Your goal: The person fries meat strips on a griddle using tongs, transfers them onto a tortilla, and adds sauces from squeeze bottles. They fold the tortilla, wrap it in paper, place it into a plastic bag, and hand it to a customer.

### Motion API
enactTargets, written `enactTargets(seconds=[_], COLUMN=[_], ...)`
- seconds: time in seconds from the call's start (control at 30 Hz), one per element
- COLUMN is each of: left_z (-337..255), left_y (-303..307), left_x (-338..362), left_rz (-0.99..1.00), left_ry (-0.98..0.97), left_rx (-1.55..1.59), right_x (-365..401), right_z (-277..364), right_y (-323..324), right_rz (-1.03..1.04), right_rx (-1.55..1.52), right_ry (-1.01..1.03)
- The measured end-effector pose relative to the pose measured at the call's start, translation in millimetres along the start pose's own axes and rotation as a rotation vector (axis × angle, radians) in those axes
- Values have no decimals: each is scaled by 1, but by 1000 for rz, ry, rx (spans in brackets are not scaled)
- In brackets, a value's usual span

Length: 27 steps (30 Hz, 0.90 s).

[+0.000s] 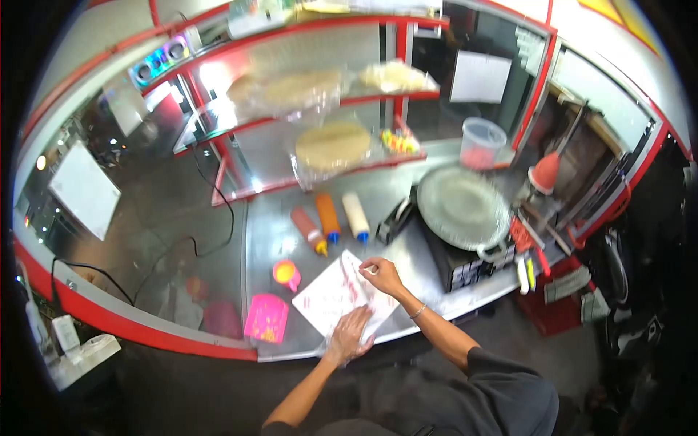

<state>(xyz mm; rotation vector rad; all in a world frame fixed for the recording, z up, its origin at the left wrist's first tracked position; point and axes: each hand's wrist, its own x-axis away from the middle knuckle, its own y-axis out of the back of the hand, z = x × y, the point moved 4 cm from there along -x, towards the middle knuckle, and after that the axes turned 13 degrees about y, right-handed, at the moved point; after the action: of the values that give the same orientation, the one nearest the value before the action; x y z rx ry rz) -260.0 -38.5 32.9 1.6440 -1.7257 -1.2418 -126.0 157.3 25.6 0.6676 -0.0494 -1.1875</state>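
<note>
A white paper sheet with red print [323, 299] lies at an angle on the metal counter. My left hand [350, 334] rests on its near edge, fingers stretched out flat, with a clear plastic sheen around the hand. Over the sheet's right side, my right hand [382, 277] is closed in a pinch; whatever its fingertips hold is too small to name. Left of the sheet are a pink cup with yellow contents [286, 274] and a pink tray with yellow bits [267, 318]. Behind it lie a red squeeze bottle [308, 229], an orange one [328, 216] and a cream one [355, 216].
On the right, a round pan [463, 206] covers a black stove [465, 265]. Behind it stands a clear plastic tub [482, 143]. Bagged flat rounds [333, 145] sit on red-edged shelves at the back. A black tape dispenser [396, 220] is left of the stove.
</note>
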Motion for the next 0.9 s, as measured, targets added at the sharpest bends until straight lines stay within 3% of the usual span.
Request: enactTargets(seconds=[0.07,0.13,0.17,0.2,0.23,0.3,0.33,0.4,0.47,0.53,0.6,0.63,0.67,0.73,0.8,0.83,0.87,0.9], left_z=[-5,-18,-30,-58,-90,-113,-136,-182,-228,-269,-301,-314,-330,-343,-339,-333,-327,-325], left_y=[22,57,80,115,150,186,211,261,310,343,359,372,385,397,395,386,372,359], left_x=[-27,-67,-91,-113,-134,-172,-186,-207,-225,-241,-254,-273,-294,-316,-321,-327,-332,-332], left_rz=[-179,-221,-237,-352,-375,-467,-555,-623,-798,-837,-1066,-1067,-1200,-1370,-1202,-1205,-1394,-1569], left_ry=[47,62,82,-10,16,-80,-140,-177,-351,-342,-451,-444,-471,-484,-310,-298,-437,-577], left_rx=[111,130,157,129,161,197,177,168,68,42,-195,-196,-451,-876,-887,-898,-791,-670], right_x=[-72,-125,-150,-168,-180,-203,-211,-228,-216,-214,-213,-221,-227,-234,-227,-232,-236,-218], right_z=[34,154,197,236,280,336,353,361,374,369,366,358,353,366,372,368,364,357], right_y=[63,169,209,244,270,308,319,335,351,367,380,383,388,423,430,427,423,403], right_rz=[-304,-544,-728,-729,-775,-772,-707,-771,-784,-674,-614,-613,-612,-465,-623,-598,-575,-319], right_rx=[-121,-6,-119,-261,-411,-286,-361,-343,-410,-517,-528,-502,-476,-666,-705,-476,-246,46], right_ry=[277,529,696,740,920,1031,979,1096,1100,1046,995,1044,1092,974,1052,1122,1187,1193])
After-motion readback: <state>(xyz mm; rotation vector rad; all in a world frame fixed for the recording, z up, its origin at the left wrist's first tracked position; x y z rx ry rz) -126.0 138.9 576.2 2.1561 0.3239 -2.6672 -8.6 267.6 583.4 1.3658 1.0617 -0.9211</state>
